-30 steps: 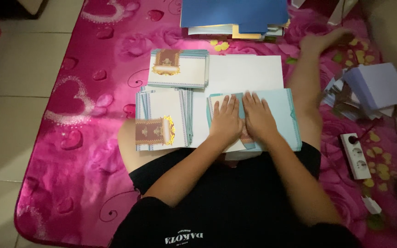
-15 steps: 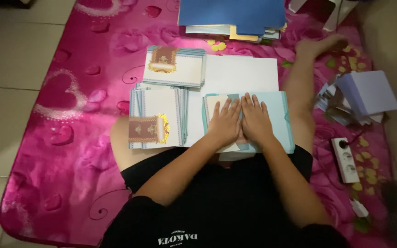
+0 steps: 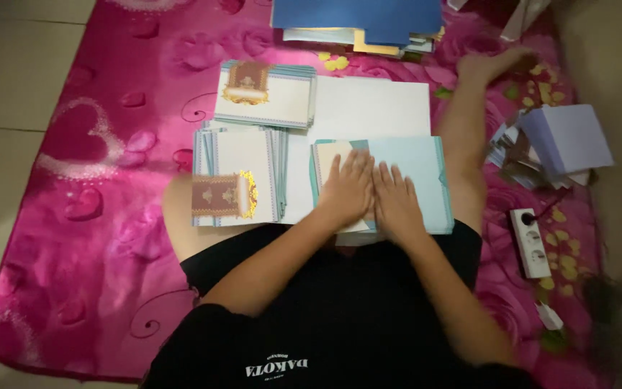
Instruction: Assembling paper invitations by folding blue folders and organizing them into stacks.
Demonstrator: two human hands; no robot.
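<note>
Head view: at centre frame, the left hand (image 3: 348, 193) and right hand (image 3: 395, 202) lie flat, fingers spread, side by side, seemingly to flatten the pale blue folded paper card (image 3: 412, 169); stacked ornate bordered cards (image 3: 235, 176) sit left on the pink floral mat (image 3: 95, 180).

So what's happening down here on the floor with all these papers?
A person sits on a pink mat and presses both palms flat on a light blue folded card in front of them, left hand beside right hand. To the left lie two stacks of printed cards, with a white sheet beyond. A blue pile of paper lies at the far edge.
</note>
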